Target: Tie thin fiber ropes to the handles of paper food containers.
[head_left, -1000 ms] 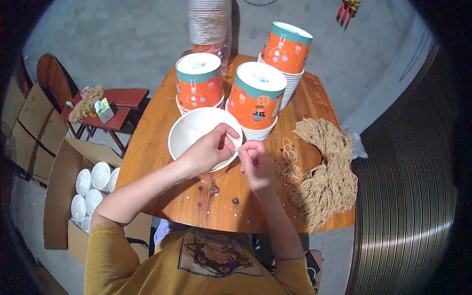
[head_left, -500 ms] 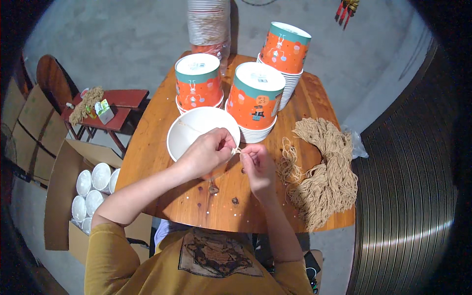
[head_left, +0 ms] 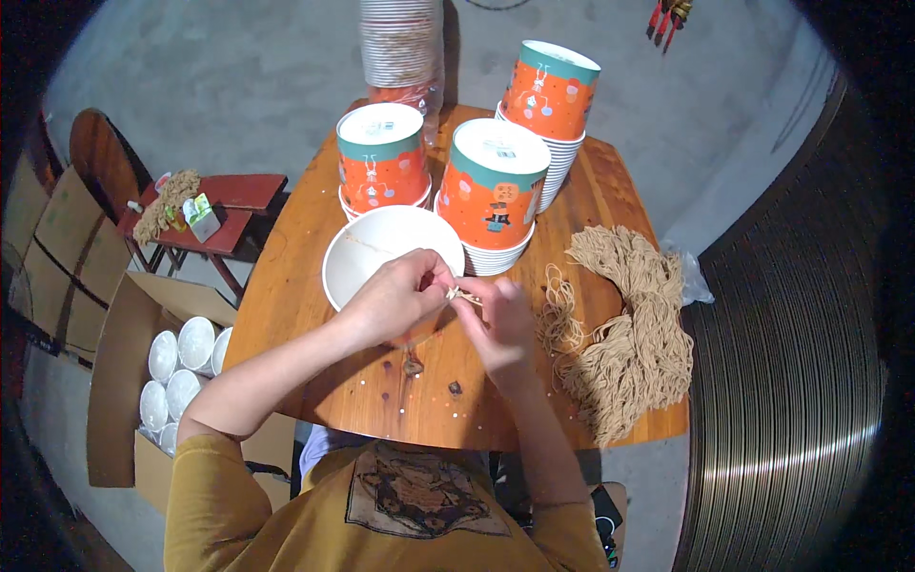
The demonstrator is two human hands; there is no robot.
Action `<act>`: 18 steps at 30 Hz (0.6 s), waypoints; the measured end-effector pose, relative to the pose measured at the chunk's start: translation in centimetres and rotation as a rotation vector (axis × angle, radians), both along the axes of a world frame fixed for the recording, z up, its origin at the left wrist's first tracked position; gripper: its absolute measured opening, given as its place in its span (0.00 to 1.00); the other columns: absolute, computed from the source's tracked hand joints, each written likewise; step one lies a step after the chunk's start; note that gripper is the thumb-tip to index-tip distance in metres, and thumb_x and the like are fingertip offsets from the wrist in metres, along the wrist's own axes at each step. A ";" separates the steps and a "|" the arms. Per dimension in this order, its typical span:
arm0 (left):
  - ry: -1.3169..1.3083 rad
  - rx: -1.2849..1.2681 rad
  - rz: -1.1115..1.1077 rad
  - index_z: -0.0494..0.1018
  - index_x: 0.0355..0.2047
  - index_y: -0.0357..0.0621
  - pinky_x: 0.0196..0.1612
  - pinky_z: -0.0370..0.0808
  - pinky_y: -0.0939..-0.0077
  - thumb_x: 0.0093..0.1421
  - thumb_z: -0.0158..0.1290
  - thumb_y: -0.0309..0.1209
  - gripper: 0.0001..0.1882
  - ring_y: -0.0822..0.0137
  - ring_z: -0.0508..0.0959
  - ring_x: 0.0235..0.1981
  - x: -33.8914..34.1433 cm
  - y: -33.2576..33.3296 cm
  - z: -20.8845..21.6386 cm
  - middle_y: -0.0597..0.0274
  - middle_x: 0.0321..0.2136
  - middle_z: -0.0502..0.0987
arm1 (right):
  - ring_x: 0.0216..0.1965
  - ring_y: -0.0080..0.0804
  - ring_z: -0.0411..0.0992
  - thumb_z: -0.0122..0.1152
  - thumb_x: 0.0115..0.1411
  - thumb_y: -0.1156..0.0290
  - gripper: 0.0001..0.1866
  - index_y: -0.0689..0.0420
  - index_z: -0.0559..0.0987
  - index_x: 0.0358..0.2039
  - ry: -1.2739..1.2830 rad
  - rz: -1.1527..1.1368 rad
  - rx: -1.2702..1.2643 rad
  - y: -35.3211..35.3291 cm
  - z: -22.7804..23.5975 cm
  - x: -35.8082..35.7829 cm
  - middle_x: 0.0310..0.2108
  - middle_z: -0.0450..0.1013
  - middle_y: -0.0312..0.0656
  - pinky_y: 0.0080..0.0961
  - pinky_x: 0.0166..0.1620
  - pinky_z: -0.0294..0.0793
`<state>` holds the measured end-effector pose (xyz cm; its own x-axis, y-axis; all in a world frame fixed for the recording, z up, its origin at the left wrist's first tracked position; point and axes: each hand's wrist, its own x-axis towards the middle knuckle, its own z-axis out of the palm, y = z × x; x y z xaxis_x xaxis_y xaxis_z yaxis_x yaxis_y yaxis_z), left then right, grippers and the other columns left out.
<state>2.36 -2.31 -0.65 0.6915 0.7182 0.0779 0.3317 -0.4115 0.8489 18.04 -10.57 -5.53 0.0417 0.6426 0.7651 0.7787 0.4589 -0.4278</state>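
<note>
My left hand [head_left: 400, 297] pinches a thin tan cord [head_left: 466, 295] beside the open white paper bucket [head_left: 348, 257]. The cord looks looped or knotted between the two hands. My right hand [head_left: 502, 329] grips it too, thumb and index finger together close to the left fingertips. A strand of cord runs across the inside of the bucket. Right of my hands lie a small loose bundle of cord [head_left: 562, 319] and a thick skein of tan cord [head_left: 643, 348] on the wooden table [head_left: 429, 400].
Orange and green paper buckets stand upside down in stacks: one left [head_left: 383, 176], one middle [head_left: 486, 200], one far right [head_left: 548, 95]. A tall wrapped stack [head_left: 400, 48] rises behind. On the floor at left, a cardboard box [head_left: 119, 400] holds white cups. A red bench [head_left: 243, 191] stands beyond.
My right hand has risen slightly, and its fingers have shifted along the cord against my left fingertips. The left hand keeps its pinch in nearly the same place.
</note>
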 end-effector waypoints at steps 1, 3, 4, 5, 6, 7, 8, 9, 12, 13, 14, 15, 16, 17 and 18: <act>0.000 0.000 -0.001 0.71 0.34 0.37 0.30 0.71 0.72 0.60 0.49 0.31 0.08 0.70 0.74 0.26 0.1 0.0 0.0 0.58 0.24 0.74 | 0.27 0.39 0.66 0.67 0.47 0.78 0.21 0.53 0.71 0.40 -0.064 -0.034 0.042 0.1 -0.1 0.2 0.25 0.64 0.39 0.35 0.31 0.63; -0.008 -0.057 0.016 0.71 0.34 0.37 0.29 0.72 0.72 0.60 0.49 0.30 0.08 0.70 0.74 0.25 0.2 -0.2 0.1 0.58 0.24 0.74 | 0.27 0.40 0.66 0.68 0.46 0.77 0.21 0.52 0.70 0.40 -0.129 -0.069 0.085 0.2 0.1 0.2 0.25 0.64 0.39 0.35 0.31 0.63; -0.008 -0.057 0.016 0.71 0.34 0.37 0.29 0.72 0.72 0.60 0.49 0.30 0.08 0.70 0.74 0.25 0.1 -0.2 0.1 0.58 0.24 0.74 | 0.26 0.38 0.66 0.67 0.46 0.78 0.17 0.53 0.72 0.36 -0.133 -0.098 0.094 0.2 0.4 0.0 0.24 0.65 0.39 0.33 0.30 0.64; -0.009 -0.081 0.002 0.70 0.35 0.38 0.23 0.72 0.78 0.62 0.48 0.31 0.08 0.74 0.72 0.25 0.1 -0.2 0.0 0.63 0.23 0.71 | 0.24 0.37 0.66 0.67 0.46 0.79 0.13 0.53 0.73 0.31 -0.138 -0.126 0.104 0.1 0.7 -0.1 0.23 0.66 0.38 0.32 0.28 0.64; -0.011 -0.105 -0.012 0.69 0.36 0.40 0.17 0.73 0.83 0.63 0.48 0.32 0.08 0.78 0.71 0.25 0.0 -0.1 0.0 0.67 0.23 0.69 | 0.24 0.37 0.66 0.67 0.46 0.79 0.13 0.53 0.73 0.31 -0.138 -0.126 0.104 0.1 0.8 -0.1 0.23 0.66 0.38 0.32 0.28 0.64; -0.011 -0.106 -0.012 0.69 0.36 0.40 0.17 0.73 0.83 0.63 0.48 0.32 0.08 0.78 0.71 0.25 0.0 -0.1 0.0 0.67 0.23 0.69 | 0.24 0.38 0.66 0.66 0.44 0.80 0.13 0.53 0.73 0.30 -0.160 -0.129 0.097 0.1 0.9 -0.2 0.23 0.66 0.38 0.32 0.29 0.64; 0.000 -0.030 -0.026 0.68 0.36 0.39 0.18 0.73 0.82 0.63 0.48 0.31 0.08 0.77 0.72 0.25 -0.1 -0.2 0.1 0.66 0.23 0.69 | 0.24 0.38 0.66 0.66 0.43 0.80 0.14 0.53 0.72 0.29 -0.182 -0.131 0.090 0.1 0.9 -0.2 0.23 0.66 0.38 0.33 0.29 0.64; 0.011 0.046 -0.040 0.68 0.36 0.39 0.19 0.73 0.81 0.63 0.47 0.30 0.07 0.77 0.73 0.25 -0.1 -0.2 0.1 0.65 0.23 0.70 | 0.24 0.38 0.66 0.66 0.43 0.80 0.14 0.53 0.72 0.29 -0.182 -0.131 0.089 0.1 0.9 -0.2 0.23 0.66 0.38 0.33 0.29 0.64; 0.054 0.120 -0.076 0.68 0.36 0.39 0.22 0.74 0.78 0.63 0.48 0.29 0.06 0.75 0.74 0.25 -0.5 -0.3 0.1 0.63 0.24 0.71 | 0.25 0.38 0.66 0.65 0.42 0.80 0.14 0.53 0.71 0.29 -0.216 -0.116 0.054 -0.2 0.9 0.0 0.22 0.66 0.38 0.33 0.29 0.64; 0.053 0.120 -0.076 0.68 0.36 0.39 0.22 0.74 0.78 0.63 0.48 0.29 0.06 0.75 0.74 0.25 -0.7 -0.3 0.2 0.63 0.24 0.71 | 0.25 0.38 0.66 0.65 0.42 0.80 0.14 0.53 0.72 0.29 -0.205 -0.099 0.045 -0.4 0.8 0.1 0.22 0.65 0.38 0.33 0.29 0.64; 0.052 0.088 -0.067 0.69 0.36 0.39 0.24 0.74 0.78 0.63 0.48 0.28 0.06 0.75 0.74 0.25 -0.8 -0.3 0.4 0.63 0.25 0.72 | 0.25 0.39 0.65 0.66 0.43 0.80 0.14 0.53 0.72 0.30 -0.194 -0.083 0.036 -0.5 0.8 0.1 0.22 0.65 0.38 0.33 0.30 0.64; 0.051 0.057 -0.059 0.69 0.35 0.38 0.27 0.73 0.77 0.62 0.49 0.28 0.06 0.75 0.73 0.26 -0.9 -0.3 0.6 0.63 0.25 0.73 | 0.25 0.39 0.65 0.66 0.43 0.80 0.14 0.53 0.72 0.30 -0.196 -0.084 0.038 -0.7 1.2 0.0 0.22 0.65 0.38 0.33 0.30 0.64; 0.053 0.053 -0.057 0.69 0.35 0.38 0.27 0.73 0.77 0.62 0.49 0.28 0.06 0.75 0.73 0.26 -1.0 -0.3 0.7 0.63 0.25 0.73 | 0.25 0.39 0.66 0.66 0.43 0.79 0.14 0.54 0.72 0.30 -0.118 -0.058 0.003 -0.8 1.4 -0.2 0.22 0.66 0.39 0.33 0.30 0.65; 0.054 0.018 -0.047 0.70 0.34 0.37 0.31 0.73 0.73 0.62 0.49 0.28 0.06 0.69 0.75 0.28 -1.0 -0.2 1.0 0.58 0.26 0.74 | 0.25 0.39 0.66 0.67 0.43 0.79 0.14 0.54 0.73 0.31 -0.039 -0.032 -0.032 -0.8 1.5 -0.2 0.22 0.66 0.39 0.33 0.30 0.65; 0.054 -0.018 -0.037 0.70 0.34 0.35 0.34 0.73 0.69 0.62 0.48 0.28 0.07 0.63 0.78 0.31 -1.0 -0.1 1.0 0.53 0.27 0.76 | 0.25 0.39 0.66 0.67 0.43 0.79 0.14 0.54 0.73 0.31 -0.038 -0.030 -0.036 -0.7 1.4 -0.2 0.22 0.66 0.39 0.33 0.30 0.65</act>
<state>1.32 -2.37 0.34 0.7205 0.6929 0.0268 0.3623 -0.4091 0.8375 17.87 -11.26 -4.11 0.0330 0.6683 0.7432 0.8077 0.4201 -0.4136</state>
